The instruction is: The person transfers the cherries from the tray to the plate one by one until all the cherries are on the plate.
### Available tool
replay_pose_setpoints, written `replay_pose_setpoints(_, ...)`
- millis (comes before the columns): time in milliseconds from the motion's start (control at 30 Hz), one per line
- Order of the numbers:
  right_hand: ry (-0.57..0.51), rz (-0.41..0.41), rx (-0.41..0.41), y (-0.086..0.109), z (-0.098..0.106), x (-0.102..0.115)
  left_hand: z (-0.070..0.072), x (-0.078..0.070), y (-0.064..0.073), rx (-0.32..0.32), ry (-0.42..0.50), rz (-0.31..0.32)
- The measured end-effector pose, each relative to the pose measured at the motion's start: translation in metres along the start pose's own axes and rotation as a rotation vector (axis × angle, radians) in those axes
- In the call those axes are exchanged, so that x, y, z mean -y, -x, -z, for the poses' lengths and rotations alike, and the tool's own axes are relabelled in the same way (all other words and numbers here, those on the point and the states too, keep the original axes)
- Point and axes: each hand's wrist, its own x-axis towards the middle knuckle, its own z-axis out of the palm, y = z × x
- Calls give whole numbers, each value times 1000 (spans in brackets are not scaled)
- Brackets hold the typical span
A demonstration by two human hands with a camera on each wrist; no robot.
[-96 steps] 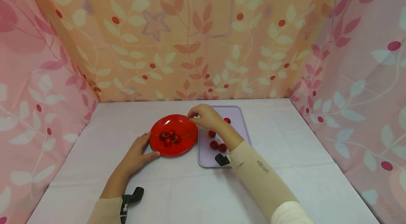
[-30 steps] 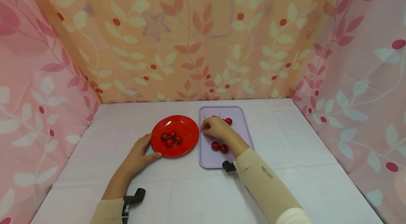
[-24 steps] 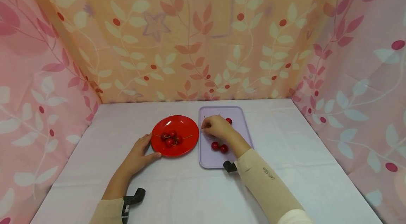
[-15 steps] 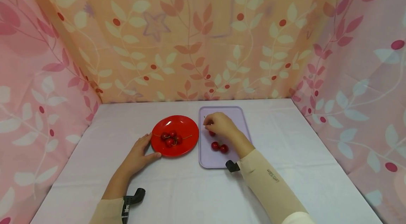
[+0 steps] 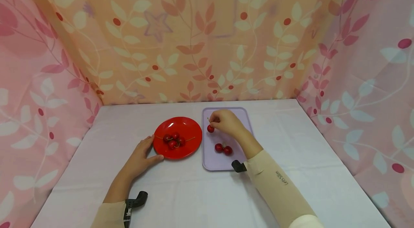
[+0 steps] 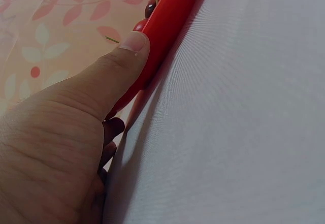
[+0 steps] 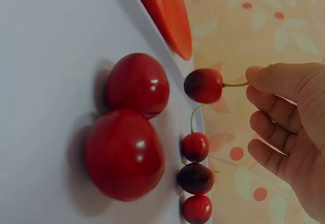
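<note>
My right hand (image 5: 226,123) pinches a cherry (image 7: 203,85) by its stem between thumb and forefinger, and the fruit hangs over the lilac tray (image 5: 210,163). Its other fingers are loosely bent. Nearer me on the tray, two cherries (image 5: 223,149) lie side by side. The right wrist view shows three more cherries (image 7: 195,178) in a row near the tray's far end, hidden in the head view by the hand. On the left, my left hand (image 5: 140,156) rests with thumb and extended fingers against the rim of a red plate (image 5: 178,122). Several cherries (image 5: 173,140) lie on that plate.
Plate and tray stand side by side on a white-covered table (image 5: 181,192). Behind them rises an orange leaf-patterned cloth (image 5: 194,41). Pink patterned cloths (image 5: 365,77) close off both sides. A black wrist mount (image 5: 238,166) hangs low over the tray's near right edge.
From the plate's edge, my right hand has moved right over the tray, then slightly up and away. A cherry now hangs from its fingers. My left hand stays at the plate.
</note>
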Motion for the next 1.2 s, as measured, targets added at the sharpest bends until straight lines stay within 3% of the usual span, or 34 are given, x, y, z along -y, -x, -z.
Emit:
replay_pose_setpoints(200,-77,-23,11,-5,2,6,1,-1,-1,1,-1,0)
replay_pose_setpoints(633,-123,-8,0,-19,-5,21,0,1,-1,6,-5,14)
replay_pose_setpoints(1200,-204,4,-8,-39,-40,39,0,2,-2,-1,2,-10)
